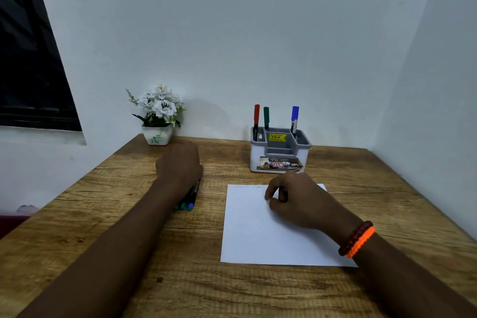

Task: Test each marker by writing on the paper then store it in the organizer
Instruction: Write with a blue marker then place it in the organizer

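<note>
left fingers: your left hand (pixel 180 162) lies over the loose markers (pixel 188 199) on the tabletop (pixel 129 253), knuckles toward the camera. The fingers are hidden, so I can't tell if they've got one pinched or are just resting there.

right fingers: your right hand (pixel 291 199) sits on the paper (pixel 258 237) near its top edge, fingers loosely curled and holding nothing I can see.

markers: only the tail ends poke out by your wrist, teal and blue-ish caps on dark barrels. My guess is they're light, stiff, smooth plastic and a bit rolly, so take one mid-barrel and pull the cap straight off.

paper: a single white sheet, thin and floppy, with faint scribbles along the top. It'll probably skate on the wood, so keep a palm on it while you write.

organizer (pixel 280 152): grey and white plastic, boxy, with several compartments, standing just behind the paper. A red marker (pixel 256 119) and a green marker (pixel 266 117) stand in the left slot, a blue marker (pixel 294 117) on the right. It looks light enough to tip if you jab one in.

tabletop: rough wood grain, matte.

flower pot (pixel 158 134): small and white, back left, well apart from the organizer.
</note>
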